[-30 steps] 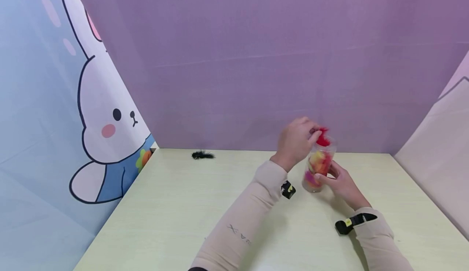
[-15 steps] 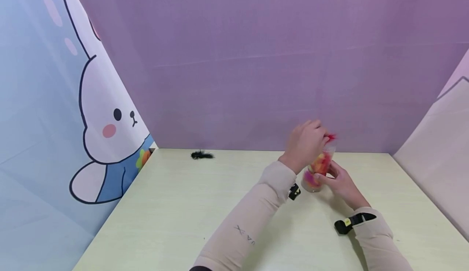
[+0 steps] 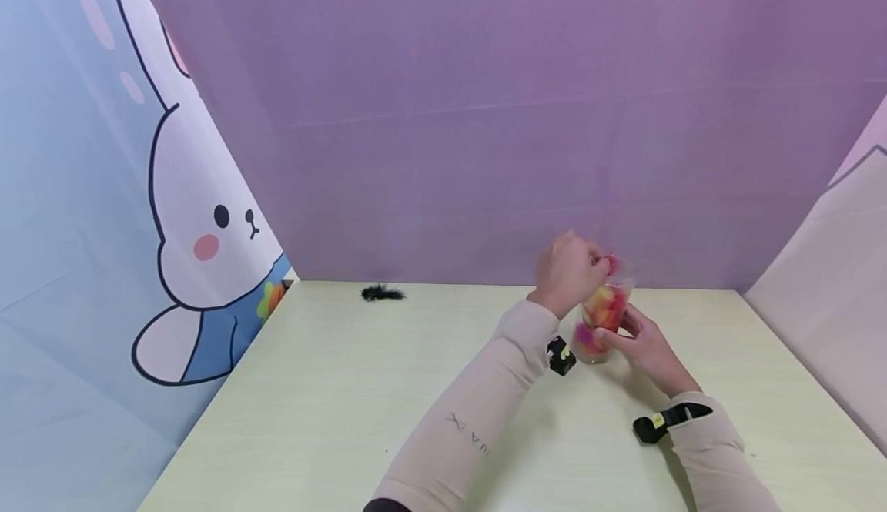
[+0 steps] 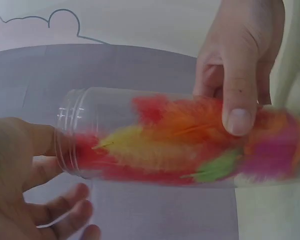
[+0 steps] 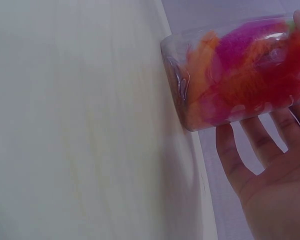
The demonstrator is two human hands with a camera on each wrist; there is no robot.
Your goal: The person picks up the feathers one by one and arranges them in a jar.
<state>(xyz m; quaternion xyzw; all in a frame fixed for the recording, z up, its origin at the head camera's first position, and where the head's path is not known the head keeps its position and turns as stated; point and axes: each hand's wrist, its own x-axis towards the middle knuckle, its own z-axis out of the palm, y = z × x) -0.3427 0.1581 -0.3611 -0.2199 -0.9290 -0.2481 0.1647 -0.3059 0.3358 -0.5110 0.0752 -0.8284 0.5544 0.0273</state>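
Note:
A clear plastic jar (image 3: 626,285) stands tilted on the table, with red, yellow, orange, green and magenta feathers (image 4: 140,150) inside. My right hand (image 3: 651,349) grips its side, thumb in front and fingers around the back. At the uncapped mouth my left hand (image 3: 570,272) pinches a red feather (image 3: 612,264) between thumb and finger, partly inside the rim. In the left wrist view the other left fingers (image 4: 65,207) hang loosely below the mouth. The right wrist view shows the jar's base at the table, with right fingers (image 5: 262,140) against the wall.
A black feather (image 3: 383,293) lies at the table's back edge, left of the hands. The pale table (image 3: 312,419) meets a purple cloth backdrop (image 3: 443,127). A printed rabbit curtain (image 3: 208,189) hangs at the left.
My left hand has brought the red feather lower, from above the jar mouth into it. It moved right, then slightly back left. The right hand and jar stayed put.

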